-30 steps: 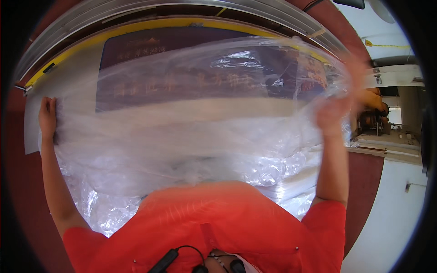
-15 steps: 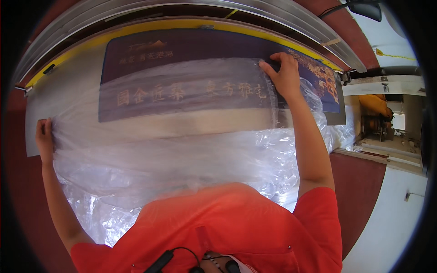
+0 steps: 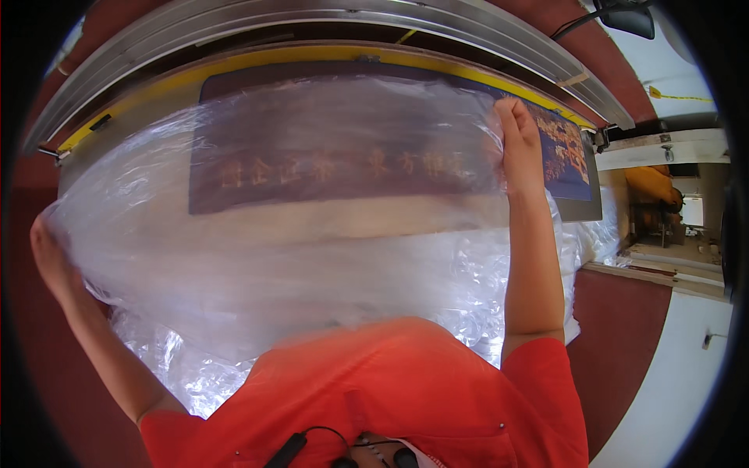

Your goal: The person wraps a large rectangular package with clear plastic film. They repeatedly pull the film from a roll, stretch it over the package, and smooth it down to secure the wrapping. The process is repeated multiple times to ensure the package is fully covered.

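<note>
Around me is what looks like a workshop. A long metal beam (image 3: 538, 58) runs beside a yellow-edged work surface (image 3: 257, 58); dark equipment (image 3: 651, 218) stands off to the right.

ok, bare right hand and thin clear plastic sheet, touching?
Touching: the head view shows the right hand closed on the clear plastic sheet at its upper right edge.

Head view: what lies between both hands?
In the head view, clear plastic film spans from left hand to right hand, over part of the dark panel.

1 head-worn fisheye looks down.
</note>
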The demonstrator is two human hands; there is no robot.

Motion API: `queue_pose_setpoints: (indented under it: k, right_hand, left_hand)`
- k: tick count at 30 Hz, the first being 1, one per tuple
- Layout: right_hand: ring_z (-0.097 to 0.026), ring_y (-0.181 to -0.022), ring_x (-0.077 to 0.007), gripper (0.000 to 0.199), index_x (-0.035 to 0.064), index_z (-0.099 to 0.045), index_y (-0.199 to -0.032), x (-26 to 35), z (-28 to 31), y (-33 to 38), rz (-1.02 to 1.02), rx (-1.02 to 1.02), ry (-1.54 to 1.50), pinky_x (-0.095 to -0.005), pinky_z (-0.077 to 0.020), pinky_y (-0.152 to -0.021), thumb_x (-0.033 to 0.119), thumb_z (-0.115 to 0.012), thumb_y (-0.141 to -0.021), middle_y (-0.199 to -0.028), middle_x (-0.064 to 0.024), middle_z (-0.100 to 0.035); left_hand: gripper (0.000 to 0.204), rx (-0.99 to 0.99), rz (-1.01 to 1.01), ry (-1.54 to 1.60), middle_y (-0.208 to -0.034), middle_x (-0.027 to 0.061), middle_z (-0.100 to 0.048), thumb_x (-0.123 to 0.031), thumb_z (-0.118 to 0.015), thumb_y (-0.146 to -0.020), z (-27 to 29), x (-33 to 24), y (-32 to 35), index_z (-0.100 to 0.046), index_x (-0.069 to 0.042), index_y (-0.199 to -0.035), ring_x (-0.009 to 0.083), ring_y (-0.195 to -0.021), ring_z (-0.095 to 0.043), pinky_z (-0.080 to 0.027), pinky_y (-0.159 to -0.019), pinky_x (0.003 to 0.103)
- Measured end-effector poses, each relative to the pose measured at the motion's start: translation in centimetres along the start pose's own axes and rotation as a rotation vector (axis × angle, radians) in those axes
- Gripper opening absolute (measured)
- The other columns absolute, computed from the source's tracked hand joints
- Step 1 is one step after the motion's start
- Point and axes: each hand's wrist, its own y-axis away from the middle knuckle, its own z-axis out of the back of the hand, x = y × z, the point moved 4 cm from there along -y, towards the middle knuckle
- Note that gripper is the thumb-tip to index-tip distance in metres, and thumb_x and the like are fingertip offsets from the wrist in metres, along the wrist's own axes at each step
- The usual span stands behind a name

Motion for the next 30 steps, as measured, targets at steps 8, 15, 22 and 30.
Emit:
queue_pose_setpoints:
  k: [8,15,22,30]
  right_hand:
    - [-0.055,-0.061,-0.0189,0.026,0.0019,-0.053,-0.072,-4.0,6.7,-10.1,0.191,-0.376,0.622,-0.0288,-0.0418,-0.058,0.028,-0.057,-0.072,-0.064,-0.01,-0.057]
    - [-0.056,-0.074,-0.027,0.045,0.0033,-0.056,-0.076,-4.9,6.6,-10.6,-0.084,-0.576,0.8,-0.0332,-0.0414,-0.071,0.047,-0.058,-0.065,-0.075,-0.0133,-0.059]
    - [-0.05,-0.085,-0.0371,0.046,0.0027,-0.055,-0.086,-5.9,7.3,-10.2,0.038,-0.748,0.81,-0.0417,-0.0377,-0.075,0.038,-0.028,-0.079,-0.088,-0.0219,-0.055]
    - [-0.049,-0.087,-0.0368,0.043,0.0067,-0.058,-0.086,-6.1,7.8,-10.0,-0.068,-0.603,0.715,-0.0396,-0.0363,-0.077,0.035,-0.027,-0.075,-0.089,-0.0193,-0.055]
  left_hand:
    - [0.026,0.144,-0.082,-0.14,-0.058,-0.0034,-0.046,-0.03,-0.055,-0.076,-17.6,5.6,-7.6,-0.054,-0.005,-0.075,0.0066,-0.054,-0.041,-0.034,-0.05,0.021]
    - [0.05,-0.043,-0.09,-0.619,-0.069,0.0091,-0.058,-0.049,-0.056,-0.067,-20.1,5.5,-6.8,-0.058,0.001,-0.069,0.0204,-0.066,-0.054,-0.04,-0.067,0.029]
    - [0.047,-0.111,-0.123,-0.575,-0.078,0.0181,-0.058,-0.034,-0.03,-0.076,-19.8,7.7,-8.7,-0.058,0.003,-0.082,0.0308,-0.075,-0.055,-0.041,-0.07,0.037]
    - [0.036,0.048,-0.077,-0.787,-0.082,0.0171,-0.058,-0.025,-0.037,-0.076,-19.8,8.7,-10.0,-0.055,0.003,-0.089,0.0264,-0.078,-0.055,-0.044,-0.066,0.035]
